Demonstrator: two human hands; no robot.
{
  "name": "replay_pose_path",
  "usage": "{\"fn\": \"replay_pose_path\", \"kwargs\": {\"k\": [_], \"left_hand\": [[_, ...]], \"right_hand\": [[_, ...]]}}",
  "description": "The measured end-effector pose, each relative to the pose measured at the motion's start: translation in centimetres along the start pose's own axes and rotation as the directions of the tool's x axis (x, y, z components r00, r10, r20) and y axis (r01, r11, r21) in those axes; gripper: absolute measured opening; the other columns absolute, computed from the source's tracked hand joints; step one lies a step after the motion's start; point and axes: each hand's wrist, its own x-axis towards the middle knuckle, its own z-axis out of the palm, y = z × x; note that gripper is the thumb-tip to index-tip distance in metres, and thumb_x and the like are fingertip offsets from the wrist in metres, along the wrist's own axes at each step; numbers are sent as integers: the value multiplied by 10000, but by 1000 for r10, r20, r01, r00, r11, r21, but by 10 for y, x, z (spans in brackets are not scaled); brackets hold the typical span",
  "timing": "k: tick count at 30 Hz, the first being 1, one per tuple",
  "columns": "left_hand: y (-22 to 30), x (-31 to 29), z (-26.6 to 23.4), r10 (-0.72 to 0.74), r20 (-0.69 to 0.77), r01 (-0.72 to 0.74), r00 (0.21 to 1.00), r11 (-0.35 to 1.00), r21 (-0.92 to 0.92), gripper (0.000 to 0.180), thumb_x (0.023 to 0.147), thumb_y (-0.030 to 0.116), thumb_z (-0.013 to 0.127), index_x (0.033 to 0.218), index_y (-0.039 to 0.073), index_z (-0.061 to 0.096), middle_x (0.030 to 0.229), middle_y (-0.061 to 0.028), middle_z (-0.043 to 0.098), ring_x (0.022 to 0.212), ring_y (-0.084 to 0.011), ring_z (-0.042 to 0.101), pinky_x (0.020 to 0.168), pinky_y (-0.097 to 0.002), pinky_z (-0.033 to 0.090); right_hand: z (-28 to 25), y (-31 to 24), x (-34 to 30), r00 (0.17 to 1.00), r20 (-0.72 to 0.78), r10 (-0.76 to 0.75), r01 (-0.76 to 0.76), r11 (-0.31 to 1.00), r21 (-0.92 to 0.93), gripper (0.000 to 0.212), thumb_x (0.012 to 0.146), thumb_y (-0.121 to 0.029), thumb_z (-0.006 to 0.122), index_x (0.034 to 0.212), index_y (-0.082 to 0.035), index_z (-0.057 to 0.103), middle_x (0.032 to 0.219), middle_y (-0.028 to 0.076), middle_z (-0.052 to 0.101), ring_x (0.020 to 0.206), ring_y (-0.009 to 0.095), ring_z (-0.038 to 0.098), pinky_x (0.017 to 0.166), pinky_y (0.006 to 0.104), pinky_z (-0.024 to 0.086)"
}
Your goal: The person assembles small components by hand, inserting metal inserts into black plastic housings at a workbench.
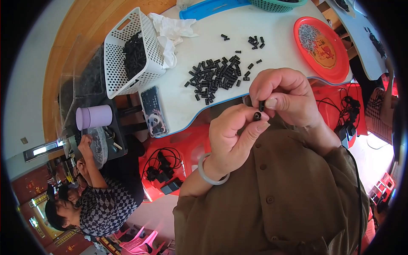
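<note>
A round-ended black part [257, 116] sits at the very tip of the left hand's [231, 138] grip, pinched between thumb and index finger with its end poking out. Just above it, the right hand [292, 94] has its grip closed on a second black part [262, 103], mostly hidden by the fingers; whether the two parts touch cannot be told. Both hands are raised in front of the brown shirt [280, 182], by the near blue edge of the white tabletop [272, 46]. Beyond that edge, a pile of black parts [214, 76] spreads to the left of the hands, with white surface between it and the red tray [333, 73] on the right. The left hand's part is small, dark and tubular, its round end showing a paler spot.
</note>
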Motion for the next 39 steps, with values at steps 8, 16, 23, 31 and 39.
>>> {"fn": "replay_pose_path", "kwargs": {"k": [8, 16, 23, 31, 39], "left_hand": [[-2, 4, 5, -13, 12, 13, 1000, 1000, -4, 160, 841, 75, 706, 778, -14, 589, 718, -67, 596, 615, -160, 523, 570, -261, 416], [-2, 3, 4, -4, 15, 4, 1000, 1000, -10, 198, 849, 92, 702, 758, -12, 559, 695, -63, 571, 596, -160, 507, 554, -270, 407], [0, 1, -2, 8, 60, -8, 998, 1000, 3, 192, 873, 134, 683, 787, -5, 584, 686, -65, 569, 581, -154, 519, 528, -269, 400], [1, 0, -1, 29, 68, -26, 997, 999, -36, 175, 876, 132, 679, 811, -14, 607, 688, -65, 573, 592, -160, 526, 539, -259, 407], [-12, 5, 1, 119, -5, -119, 993, 989, -92, 142, 848, 96, 699, 823, -25, 631, 682, -58, 567, 586, -137, 482, 531, -258, 372]], "right_hand": [[6, -5, -5, 1000, -2, -24, 24, 999, -45, 108, 875, -61, 639, 950, 16, 628, 936, 166, 601, 710, 131, 572, 574, 207, 495], [7, -10, -3, 997, 16, -72, 73, 978, -196, 92, 859, 75, 603, 934, 34, 638, 926, 99, 633, 760, 128, 593, 665, 254, 489], [10, -22, 9, 942, 244, -231, 328, 794, -512, 65, 815, 59, 658, 866, 19, 661, 856, 120, 640, 738, 188, 623, 646, 278, 497], [8, -14, 7, 932, 273, -240, 347, 811, -471, 78, 813, 31, 678, 882, -4, 684, 855, 117, 640, 736, 189, 627, 644, 277, 501], [23, -12, -4, 996, -20, -82, 79, 993, -93, 100, 890, -38, 601, 913, 42, 657, 881, 64, 584, 734, 106, 528, 664, 244, 450]]}}
